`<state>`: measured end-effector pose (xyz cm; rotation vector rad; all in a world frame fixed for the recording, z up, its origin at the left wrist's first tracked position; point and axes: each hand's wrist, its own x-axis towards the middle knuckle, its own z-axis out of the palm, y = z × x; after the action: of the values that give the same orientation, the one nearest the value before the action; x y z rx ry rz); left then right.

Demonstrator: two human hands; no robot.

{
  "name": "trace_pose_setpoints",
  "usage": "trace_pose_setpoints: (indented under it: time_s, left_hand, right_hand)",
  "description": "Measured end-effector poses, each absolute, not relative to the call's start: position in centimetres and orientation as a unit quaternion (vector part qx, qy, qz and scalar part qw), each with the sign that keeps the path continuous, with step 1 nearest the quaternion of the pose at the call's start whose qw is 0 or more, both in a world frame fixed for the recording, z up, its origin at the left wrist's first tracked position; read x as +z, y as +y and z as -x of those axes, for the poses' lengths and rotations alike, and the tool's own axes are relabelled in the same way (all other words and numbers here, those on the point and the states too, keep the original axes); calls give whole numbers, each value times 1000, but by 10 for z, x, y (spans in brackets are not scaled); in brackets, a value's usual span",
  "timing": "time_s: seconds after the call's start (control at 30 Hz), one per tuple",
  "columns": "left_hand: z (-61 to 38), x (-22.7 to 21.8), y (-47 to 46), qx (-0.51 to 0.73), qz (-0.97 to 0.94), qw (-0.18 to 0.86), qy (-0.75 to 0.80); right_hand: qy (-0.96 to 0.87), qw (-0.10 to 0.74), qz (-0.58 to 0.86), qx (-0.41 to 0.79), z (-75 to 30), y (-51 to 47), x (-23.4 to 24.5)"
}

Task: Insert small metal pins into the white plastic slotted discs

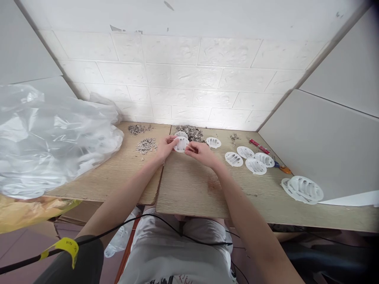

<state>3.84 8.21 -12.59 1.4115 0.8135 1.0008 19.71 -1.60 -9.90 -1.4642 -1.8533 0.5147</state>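
Observation:
My left hand [167,146] grips the left edge of a white round plastic plate with slots [180,145], thumb on top. At the plate's right edge my right hand [201,153] is closed in a pinch, and whatever its fingertips hold is too small to make out. Another white plate [181,134] lies just behind the held one, partly covered. Beyond my hands is a heap of small metal pieces [191,133]. A similar plate with metal pieces in its slots [213,142] rests right of that heap.
Several slotted plates [256,166] lie to the right, with a stack [306,188] at the far right. Near them are a red tool [259,146] and an orange-handled tool [284,169]. Small-part piles [147,145] and a large plastic bag [56,138] occupy the left. A black cable [118,226] crosses my lap.

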Motion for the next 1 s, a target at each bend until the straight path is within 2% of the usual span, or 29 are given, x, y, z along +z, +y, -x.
trace_pose_setpoints:
  time_s: [0.17, 0.27, 0.43, 0.57, 0.67, 1.0]
  left_hand:
    - [-36, -126, 83, 376, -641, 588, 320]
    - [-35, -123, 80, 338, -656, 599, 312]
    - [-37, -122, 75, 302, -626, 641, 326]
    - [-37, -126, 77, 292, -619, 652, 326]
    - [-34, -127, 80, 271, -617, 676, 298]
    - [-35, -133, 81, 289, -632, 664, 278]
  right_hand:
    - [-627, 487, 566, 220, -208, -12, -102]
    - [-594, 526, 566, 223, -214, -8, -105]
    - [-598, 534, 571, 176, -216, -7, -105]
    - [-569, 554, 565, 222, -214, -7, -107]
    - [-566, 536, 572, 255, -210, -6, -111]
    - [-559, 512, 592, 274, -199, -4, -114]
